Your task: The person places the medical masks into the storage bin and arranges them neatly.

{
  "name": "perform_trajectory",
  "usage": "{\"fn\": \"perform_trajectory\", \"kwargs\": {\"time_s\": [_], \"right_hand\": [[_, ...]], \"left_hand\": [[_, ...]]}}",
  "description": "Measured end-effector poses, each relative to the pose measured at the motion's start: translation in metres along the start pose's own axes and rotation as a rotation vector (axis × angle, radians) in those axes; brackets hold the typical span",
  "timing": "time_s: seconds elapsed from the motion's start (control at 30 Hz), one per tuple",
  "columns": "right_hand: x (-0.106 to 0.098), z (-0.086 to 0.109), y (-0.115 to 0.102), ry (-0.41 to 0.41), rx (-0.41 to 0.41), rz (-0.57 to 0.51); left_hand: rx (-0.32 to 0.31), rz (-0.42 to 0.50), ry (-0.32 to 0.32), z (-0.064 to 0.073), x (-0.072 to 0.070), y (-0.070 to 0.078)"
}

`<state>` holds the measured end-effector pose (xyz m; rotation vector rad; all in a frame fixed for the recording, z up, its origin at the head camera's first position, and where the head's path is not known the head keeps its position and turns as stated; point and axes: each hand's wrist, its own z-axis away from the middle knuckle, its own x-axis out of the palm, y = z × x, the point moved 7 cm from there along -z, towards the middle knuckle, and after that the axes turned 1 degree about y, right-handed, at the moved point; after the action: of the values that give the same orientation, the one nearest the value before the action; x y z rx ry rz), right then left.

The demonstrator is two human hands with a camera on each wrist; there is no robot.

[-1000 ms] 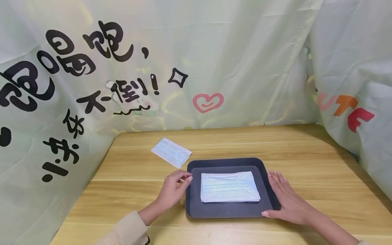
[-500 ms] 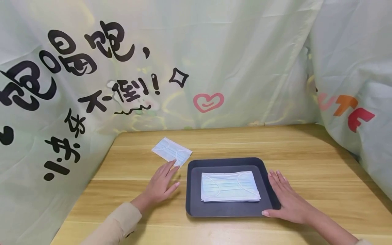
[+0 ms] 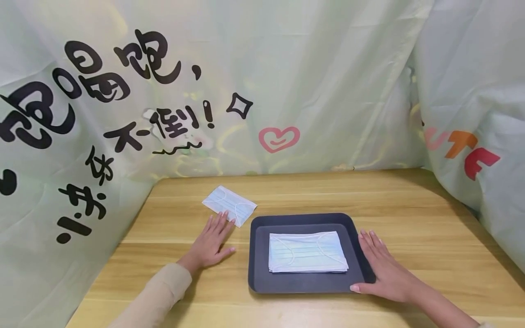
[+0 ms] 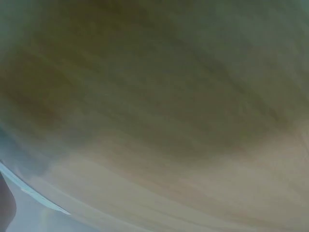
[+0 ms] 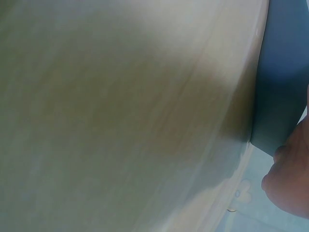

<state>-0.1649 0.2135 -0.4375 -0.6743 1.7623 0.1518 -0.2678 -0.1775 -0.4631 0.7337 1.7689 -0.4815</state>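
Observation:
A single pale blue face mask [image 3: 230,203] lies flat on the table, left of and behind a dark tray. My left hand [image 3: 208,242] reaches to its near edge, fingers straight and fingertips overlapping the mask. In the dark tray [image 3: 303,283] rests a neat stack of face masks [image 3: 308,252], ear loops showing on top. My right hand [image 3: 385,273] lies along the tray's right side with straight fingers and the thumb at the near right corner. In the right wrist view, the tray's outer wall [image 5: 282,72] shows beside part of the right hand [image 5: 289,179].
The wooden table [image 3: 430,218] carries the tray near its middle. Pale printed cloth [image 3: 328,82] with black lettering and a pink heart hangs behind the table and along both sides.
My left hand has left the tray's left rim and moved left and forward to the single mask, its fingers straightening out. The right hand stays at the tray.

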Motion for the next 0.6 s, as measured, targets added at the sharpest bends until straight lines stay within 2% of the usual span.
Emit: {"fn": "perform_trajectory", "kwargs": {"time_s": [0.2, 0.37, 0.6], "right_hand": [[0.001, 0.001, 0.000, 0.002, 0.003, -0.003], [0.001, 0.001, 0.000, 0.000, 0.002, 0.000], [0.000, 0.000, 0.000, 0.009, -0.005, 0.003]], "left_hand": [[-0.051, -0.026, -0.080, -0.002, 0.007, -0.010], [-0.103, 0.008, -0.134, -0.006, 0.008, -0.013], [-0.129, 0.031, -0.174, -0.006, 0.012, -0.018]]}}
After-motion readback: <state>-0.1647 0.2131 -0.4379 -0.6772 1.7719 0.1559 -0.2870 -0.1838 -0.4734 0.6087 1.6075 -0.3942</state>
